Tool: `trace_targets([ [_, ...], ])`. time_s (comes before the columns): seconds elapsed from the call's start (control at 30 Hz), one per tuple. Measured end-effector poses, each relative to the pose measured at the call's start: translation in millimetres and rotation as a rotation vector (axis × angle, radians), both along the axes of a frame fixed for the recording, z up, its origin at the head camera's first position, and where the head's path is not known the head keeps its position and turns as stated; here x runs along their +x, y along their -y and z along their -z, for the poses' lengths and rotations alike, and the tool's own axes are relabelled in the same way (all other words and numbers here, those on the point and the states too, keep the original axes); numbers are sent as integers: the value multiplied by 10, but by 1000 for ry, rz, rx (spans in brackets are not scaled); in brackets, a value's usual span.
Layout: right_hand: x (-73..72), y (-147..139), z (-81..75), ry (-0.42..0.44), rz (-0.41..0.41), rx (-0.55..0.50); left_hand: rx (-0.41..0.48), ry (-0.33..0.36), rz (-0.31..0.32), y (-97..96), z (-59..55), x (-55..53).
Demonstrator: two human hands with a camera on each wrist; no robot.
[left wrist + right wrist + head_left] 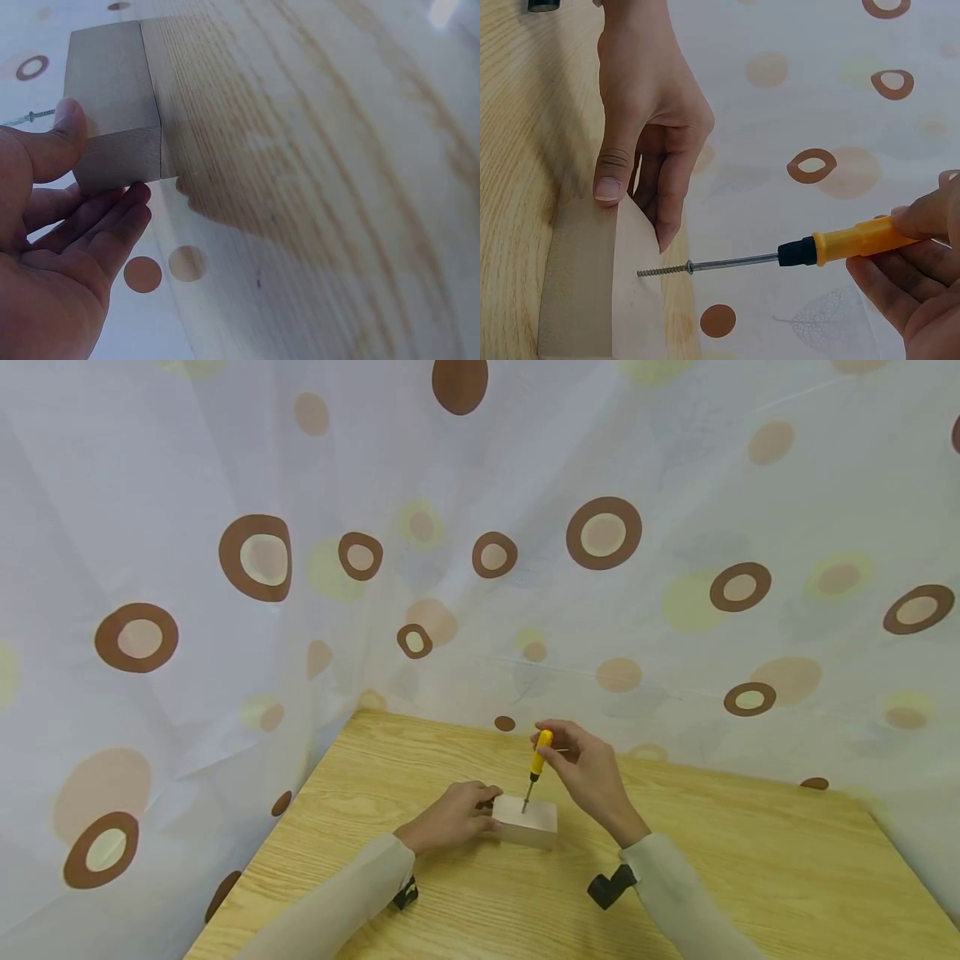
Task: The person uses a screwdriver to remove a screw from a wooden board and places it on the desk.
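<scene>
Screw (664, 271) and yellow-handled screwdriver (855, 241) lined up end to end in the right wrist view, the screw's tip meeting a wooden block (527, 832); the head view, with the block below and right of centre, showed the screw only as a small streak. The right hand (588, 772) pinched the handle. The left hand (453, 818) gripped the block's end, its thumb, in the left wrist view, hiding where screw met wood. Spotted sheeting (525, 468) rose behind the desk (337, 810) across the upper head view.
</scene>
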State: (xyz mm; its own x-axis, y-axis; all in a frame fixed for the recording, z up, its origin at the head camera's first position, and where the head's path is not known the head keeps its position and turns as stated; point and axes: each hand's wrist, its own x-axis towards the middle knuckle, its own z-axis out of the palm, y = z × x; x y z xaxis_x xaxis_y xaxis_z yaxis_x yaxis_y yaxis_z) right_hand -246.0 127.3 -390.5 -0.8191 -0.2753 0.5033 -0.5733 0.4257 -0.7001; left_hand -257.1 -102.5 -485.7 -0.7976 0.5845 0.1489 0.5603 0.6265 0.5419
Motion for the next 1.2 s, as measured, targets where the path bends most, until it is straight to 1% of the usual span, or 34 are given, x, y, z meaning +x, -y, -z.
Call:
trace_targets([
  [0.1,3,-9,-11,17,-36,-1,1,0,-3,-5,-11,8],
  [0.17,6,-16,-14,12,-42,-6,0,2,-5,-9,-19,16],
  [0.3,136,24,-177,14,-29,-36,1,9,-9,-11,-27,27],
  [0.4,154,5,-219,33,-9,-63,0,6,-9,-7,-16,27],
  [0.53,31,-112,-89,42,19,-92,7,4,-2,-4,-1,21],
  [0.67,30,-205,-68,59,44,-100,19,13,9,0,8,15],
  [0.77,82,-268,-94,89,46,-104,19,15,16,4,16,13],
  [0.9,229,-321,-204,123,38,-109,13,20,13,7,23,20],
  [1.0,332,-359,-276,131,51,-95,17,30,12,8,21,27],
  [1.13,365,-448,-259,118,75,-79,26,42,11,1,10,35],
  [1.2,334,-515,-194,108,87,-73,30,53,5,-4,7,38],
])
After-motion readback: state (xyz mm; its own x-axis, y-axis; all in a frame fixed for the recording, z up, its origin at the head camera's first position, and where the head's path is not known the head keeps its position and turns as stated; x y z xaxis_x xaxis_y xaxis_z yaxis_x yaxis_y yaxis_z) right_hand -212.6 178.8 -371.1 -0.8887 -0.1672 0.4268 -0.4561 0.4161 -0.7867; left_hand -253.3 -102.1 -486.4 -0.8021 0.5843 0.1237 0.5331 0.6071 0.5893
